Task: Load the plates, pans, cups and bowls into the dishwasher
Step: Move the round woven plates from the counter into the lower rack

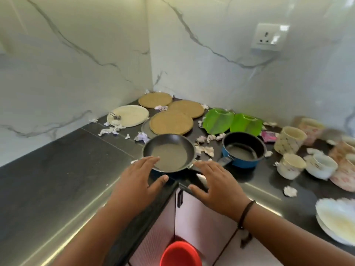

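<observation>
A black frying pan (169, 151) sits at the inner corner of the dark L-shaped counter (57, 169). My left hand (141, 178) is spread flat, its fingertips over the pan's near rim. My right hand (215, 181) is open over the pan's handle, which it mostly hides. A blue saucepan (244, 149) stands just right of the pan. Behind are several round plates, three brown (171, 122) and one white (128, 115), and two green leaf-shaped plates (220, 120). Cups (291, 140) and bowls (320, 167) crowd the right side. White plates (336, 220) are stacked at the near right edge.
Crumpled paper scraps (108, 131) litter the counter around the dishes. Marble walls close the corner, with a socket (269, 37) at the upper right. Below the counter corner are white cabinet doors (199, 223) and a red bucket (180, 254) on the floor.
</observation>
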